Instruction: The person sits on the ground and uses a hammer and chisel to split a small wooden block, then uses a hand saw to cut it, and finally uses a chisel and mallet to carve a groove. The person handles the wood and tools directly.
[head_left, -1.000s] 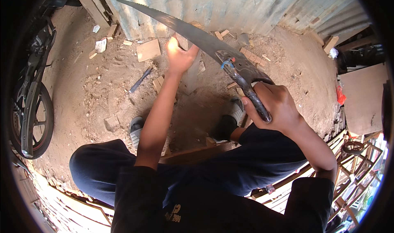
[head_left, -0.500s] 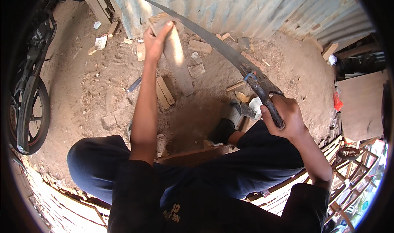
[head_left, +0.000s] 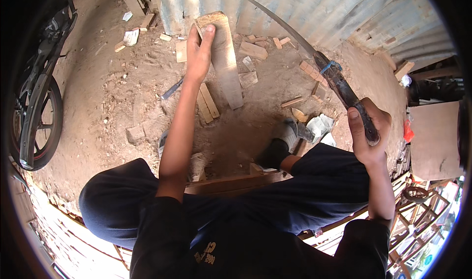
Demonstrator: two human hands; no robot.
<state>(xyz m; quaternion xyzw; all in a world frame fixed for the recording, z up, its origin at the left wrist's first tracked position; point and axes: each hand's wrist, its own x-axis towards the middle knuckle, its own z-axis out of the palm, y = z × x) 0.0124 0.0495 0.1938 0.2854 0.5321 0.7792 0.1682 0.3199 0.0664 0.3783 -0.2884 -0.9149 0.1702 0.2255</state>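
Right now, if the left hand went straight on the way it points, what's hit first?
Probably the corrugated metal wall: the left hand, holding the wooden board, points toward it. Depth is unclear; the wooden board might touch first.

- Black shirt [head_left: 265, 252], near edge of the scene — a small, tilted cluster of yellowish lettering [head_left: 208, 253] stands on its front, left of the middle; no whole word is legible.
- White scrap [head_left: 131, 37], far left — too small to tell any print.
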